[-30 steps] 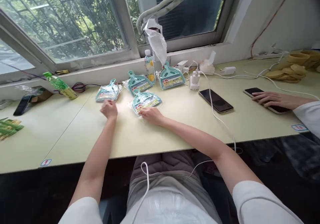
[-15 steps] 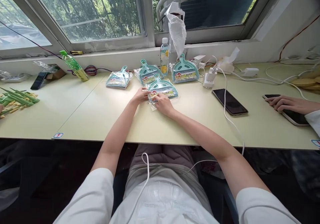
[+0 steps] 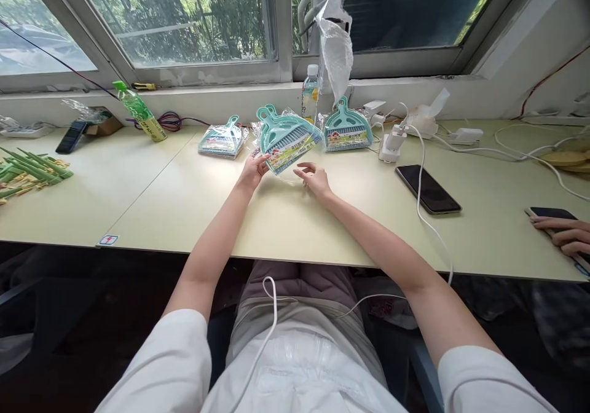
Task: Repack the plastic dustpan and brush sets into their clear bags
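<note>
My left hand grips the lower left corner of a teal dustpan and brush set in clear wrapping, lifted and tilted over the table. Just off its lower right edge, my right hand has its fingers apart and curved, with nothing in them. Behind the raised set, another such set is mostly hidden. One more wrapped dustpan set lies to the left, and another wrapped dustpan set leans by the wall on the right.
A clear drink bottle stands behind the sets; a green bottle leans further left. To the right are a white charger, a cable and a phone. Another person's hand rests on a second phone. Green plant stalks lie far left.
My left hand has come over to the front dustpan set, taken its corner and raised it into a tilt. My right hand has let go of it. The other person's hand and phone moved nearer.
</note>
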{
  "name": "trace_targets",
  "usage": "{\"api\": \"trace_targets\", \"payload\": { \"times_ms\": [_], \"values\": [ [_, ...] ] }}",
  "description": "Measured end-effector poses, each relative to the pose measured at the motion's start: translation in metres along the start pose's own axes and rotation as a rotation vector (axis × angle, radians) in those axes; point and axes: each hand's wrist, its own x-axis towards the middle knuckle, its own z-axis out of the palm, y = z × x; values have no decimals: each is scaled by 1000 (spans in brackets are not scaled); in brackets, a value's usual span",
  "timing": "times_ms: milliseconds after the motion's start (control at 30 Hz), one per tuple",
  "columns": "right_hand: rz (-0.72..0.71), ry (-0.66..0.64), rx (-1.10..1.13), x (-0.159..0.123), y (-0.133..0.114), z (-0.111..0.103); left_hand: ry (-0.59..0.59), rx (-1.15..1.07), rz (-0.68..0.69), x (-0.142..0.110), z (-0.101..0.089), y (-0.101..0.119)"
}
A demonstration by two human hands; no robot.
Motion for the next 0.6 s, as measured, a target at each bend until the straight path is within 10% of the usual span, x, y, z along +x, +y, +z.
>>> {"api": "trace_targets", "payload": {
  "times_ms": [367,600],
  "values": [
    [218,97,425,20,7,-16,-324,138,-81,-9,-7,2],
    [291,152,612,17,0,-17,-163,130,-125,1,-7,-3]
  ]
}}
